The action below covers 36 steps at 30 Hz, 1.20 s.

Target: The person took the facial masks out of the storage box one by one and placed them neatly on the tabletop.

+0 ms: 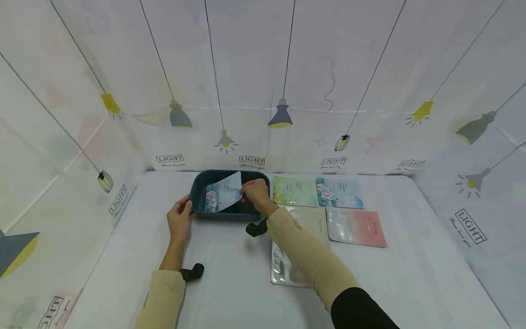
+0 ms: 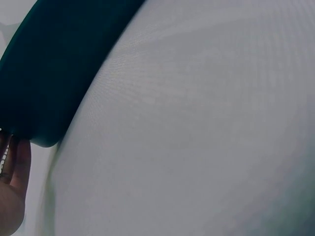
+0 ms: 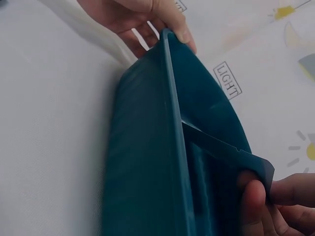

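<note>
A dark teal plastic tub (image 1: 230,218) stands near the back edge of the table. My left hand (image 1: 179,219) holds its left end, thumb over the rim and fingers along the outside, as the right wrist view shows. Inside the tub, a blue floral sheet-mask packet (image 1: 223,194) leans at a tilt, one end raised above the rim. My right hand (image 1: 255,194) reaches over the tub and pinches that packet's right edge between thumb and fingers. Seen edge-on in the right wrist view, the packet (image 3: 229,147) crosses the tub's interior. Part of the tub floor is hidden.
Right of the tub lie a green packet (image 1: 296,192) and another blue floral packet (image 1: 340,193). Nearer are a pink packet (image 1: 357,226), a pale packet (image 1: 310,221) and a silvery packet (image 1: 283,265), the last two partly under my right sleeve. Printed cloth walls rise behind.
</note>
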Each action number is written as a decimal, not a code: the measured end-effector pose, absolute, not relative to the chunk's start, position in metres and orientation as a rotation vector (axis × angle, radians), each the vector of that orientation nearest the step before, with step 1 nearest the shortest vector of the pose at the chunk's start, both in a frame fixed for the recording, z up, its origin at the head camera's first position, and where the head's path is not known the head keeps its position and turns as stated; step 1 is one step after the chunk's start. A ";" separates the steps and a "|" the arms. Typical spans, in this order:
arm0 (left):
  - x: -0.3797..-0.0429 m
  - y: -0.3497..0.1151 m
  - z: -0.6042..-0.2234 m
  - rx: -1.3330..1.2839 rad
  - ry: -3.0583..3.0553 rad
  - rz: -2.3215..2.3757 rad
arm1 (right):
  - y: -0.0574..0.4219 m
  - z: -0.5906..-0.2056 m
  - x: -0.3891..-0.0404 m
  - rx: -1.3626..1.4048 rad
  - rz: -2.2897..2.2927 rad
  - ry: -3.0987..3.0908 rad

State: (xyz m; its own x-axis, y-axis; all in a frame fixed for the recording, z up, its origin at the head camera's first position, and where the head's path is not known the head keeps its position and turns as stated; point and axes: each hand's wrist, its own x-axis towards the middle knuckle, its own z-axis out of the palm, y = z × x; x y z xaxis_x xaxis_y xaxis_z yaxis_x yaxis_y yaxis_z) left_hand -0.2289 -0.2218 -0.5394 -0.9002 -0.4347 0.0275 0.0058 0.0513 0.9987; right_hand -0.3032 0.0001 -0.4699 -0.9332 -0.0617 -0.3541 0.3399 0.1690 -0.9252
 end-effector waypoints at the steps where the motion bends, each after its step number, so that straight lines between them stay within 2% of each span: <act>1: -0.228 -0.222 -0.537 0.433 -2.020 -1.918 | 0.000 -0.470 -0.304 0.261 -1.824 2.141; 7: -0.222 -0.218 -0.523 0.421 -2.056 -1.895 | 0.003 -0.468 -0.306 0.245 -1.830 2.136; 20: -0.234 -0.225 -0.551 0.428 -2.022 -1.853 | 0.015 -0.458 -0.304 0.215 -1.893 2.098; 36: -0.230 -0.223 -0.539 0.462 -2.031 -1.888 | 0.033 -0.448 -0.302 0.237 -1.918 2.069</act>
